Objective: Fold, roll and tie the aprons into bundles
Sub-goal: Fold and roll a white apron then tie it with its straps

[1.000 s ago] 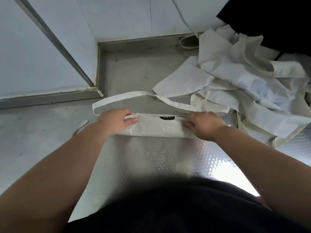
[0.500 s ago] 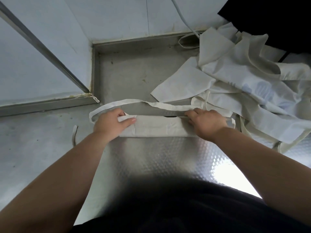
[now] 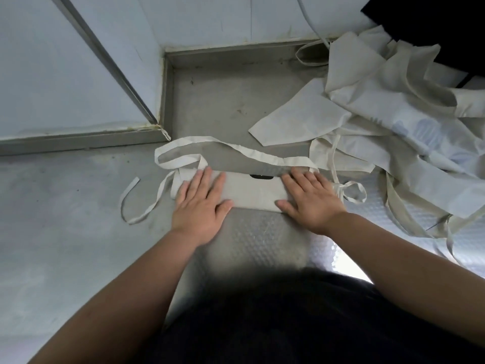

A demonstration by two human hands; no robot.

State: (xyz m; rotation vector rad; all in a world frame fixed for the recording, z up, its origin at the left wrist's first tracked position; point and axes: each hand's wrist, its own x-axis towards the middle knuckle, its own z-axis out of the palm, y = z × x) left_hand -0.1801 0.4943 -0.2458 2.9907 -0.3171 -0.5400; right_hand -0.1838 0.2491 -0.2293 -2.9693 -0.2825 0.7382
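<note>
A cream apron [image 3: 253,191], folded into a narrow flat band, lies across the steel table in front of me. My left hand [image 3: 200,203] presses flat on its left end with straight fingers. My right hand [image 3: 311,199] presses flat on its right end the same way. A small black label [image 3: 261,176] shows at the band's far edge between my hands. The neck strap [image 3: 228,148] loops away beyond the band. One waist tie [image 3: 143,203] trails to the left and another tie [image 3: 350,191] lies knotted to the right.
A heap of unfolded cream aprons [image 3: 399,119] covers the table's right side, with dark cloth [image 3: 433,24] behind it. The steel table [image 3: 65,206] meets a raised rim [image 3: 78,139] and white wall panels at the back left. A cable [image 3: 312,24] hangs at the back.
Both hands went from curled round the band's far edge to lying flat on its ends. The band now lies wider and flatter, with the black label showing again.
</note>
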